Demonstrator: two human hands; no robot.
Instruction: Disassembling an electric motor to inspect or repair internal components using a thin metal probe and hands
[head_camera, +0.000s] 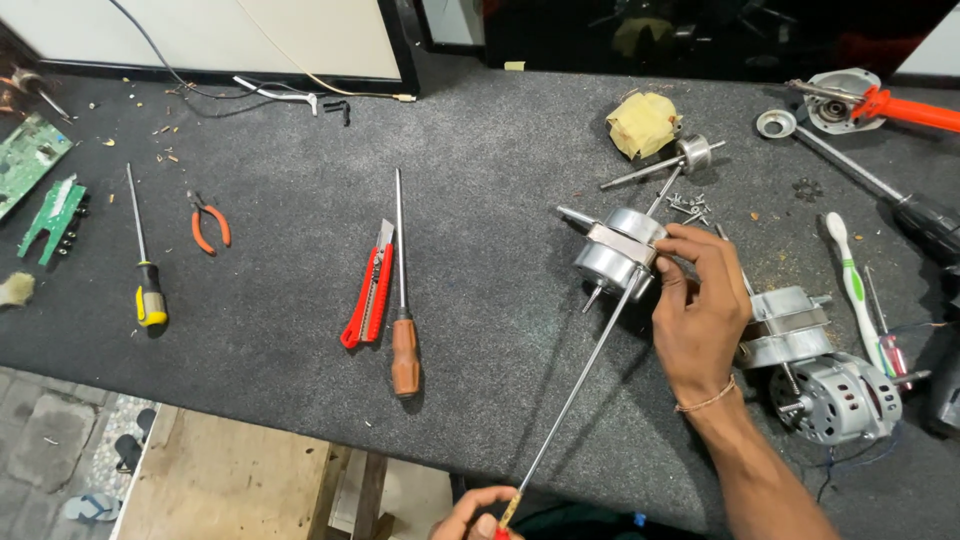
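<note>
Motor (612, 258), small and silvery, lies on the dark bench right of centre, shaft ends pointing up-left and down. Right hand (700, 318) touches it from the right, fingers closed on its metal band. Long screwdriver (580, 385) runs diagonally from the left hand (478, 515), closed around the handle at the bottom edge, up to the motor. Right hand is nearer.

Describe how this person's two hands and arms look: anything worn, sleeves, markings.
The right hand and forearm are bare, with no sleeve in view; a thin cord-like bracelet circles the wrist. The left hand shows only partly at the frame's bottom edge, bare, without rings or gloves visible. No markings show.
</note>
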